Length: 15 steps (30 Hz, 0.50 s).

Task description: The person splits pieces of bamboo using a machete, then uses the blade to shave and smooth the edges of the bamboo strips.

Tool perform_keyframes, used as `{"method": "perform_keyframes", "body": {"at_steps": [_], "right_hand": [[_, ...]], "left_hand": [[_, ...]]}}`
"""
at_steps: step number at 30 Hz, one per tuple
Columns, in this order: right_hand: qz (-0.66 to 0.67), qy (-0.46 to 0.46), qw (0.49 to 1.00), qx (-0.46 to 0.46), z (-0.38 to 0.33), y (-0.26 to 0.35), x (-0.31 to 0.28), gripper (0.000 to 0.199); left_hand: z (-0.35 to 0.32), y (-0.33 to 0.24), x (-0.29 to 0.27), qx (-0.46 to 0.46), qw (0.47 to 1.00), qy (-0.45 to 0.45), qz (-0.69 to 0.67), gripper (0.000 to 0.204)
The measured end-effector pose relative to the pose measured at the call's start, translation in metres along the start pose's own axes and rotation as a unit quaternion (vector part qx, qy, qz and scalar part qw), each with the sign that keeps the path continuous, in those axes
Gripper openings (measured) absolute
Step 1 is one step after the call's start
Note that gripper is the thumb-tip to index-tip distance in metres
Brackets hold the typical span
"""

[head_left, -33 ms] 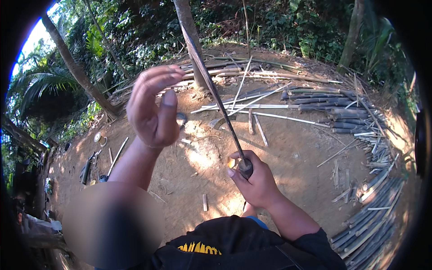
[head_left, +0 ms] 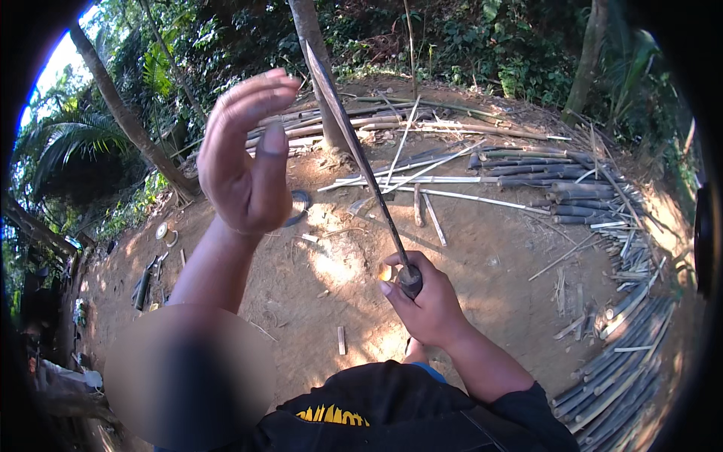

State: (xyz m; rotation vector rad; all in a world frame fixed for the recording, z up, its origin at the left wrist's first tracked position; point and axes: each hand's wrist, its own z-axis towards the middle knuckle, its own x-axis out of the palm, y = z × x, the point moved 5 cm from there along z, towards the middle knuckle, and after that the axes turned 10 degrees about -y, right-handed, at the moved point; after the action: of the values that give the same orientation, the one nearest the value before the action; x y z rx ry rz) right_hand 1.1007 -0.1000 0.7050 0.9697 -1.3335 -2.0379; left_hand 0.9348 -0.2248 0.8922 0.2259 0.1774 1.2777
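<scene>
My right hand (head_left: 431, 301) is wrapped round the dark handle of a machete (head_left: 351, 132). Its long, narrow blade points up and away, leaning to the left, with the tip in front of a tree trunk. To the left of the blade, my left hand (head_left: 242, 177) is raised in the air, holding nothing. Its fingers are bent together and its thumb stands apart from them. Neither the blade nor anything else touches this hand.
Cut bamboo poles (head_left: 527, 181) lie stacked at the far right, with split bamboo strips (head_left: 629, 369) piled nearer. A tree trunk (head_left: 310, 34) rises ahead. On the dirt lie a dark coil (head_left: 304, 200), a curved blade (head_left: 363, 205), a spool (head_left: 164, 232) and short wood pieces.
My left hand has shifted a little to the left, farther from the blade, so more of the dark coil shows. The machete's tip has dipped slightly; my right hand keeps its grip.
</scene>
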Motion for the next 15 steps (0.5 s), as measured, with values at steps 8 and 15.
{"method": "perform_keyframes", "body": {"at_steps": [8,15], "right_hand": [[0.004,-0.039,0.998,0.049,0.012,0.001,-0.018,0.023],[0.014,-0.036,0.998,0.056,0.008,-0.011,-0.015,0.019]], "left_hand": [[0.139,-0.028,0.105,0.197,0.902,0.26,0.282,0.059],[0.048,0.001,0.156,0.219,0.868,0.406,0.183,0.077]]}}
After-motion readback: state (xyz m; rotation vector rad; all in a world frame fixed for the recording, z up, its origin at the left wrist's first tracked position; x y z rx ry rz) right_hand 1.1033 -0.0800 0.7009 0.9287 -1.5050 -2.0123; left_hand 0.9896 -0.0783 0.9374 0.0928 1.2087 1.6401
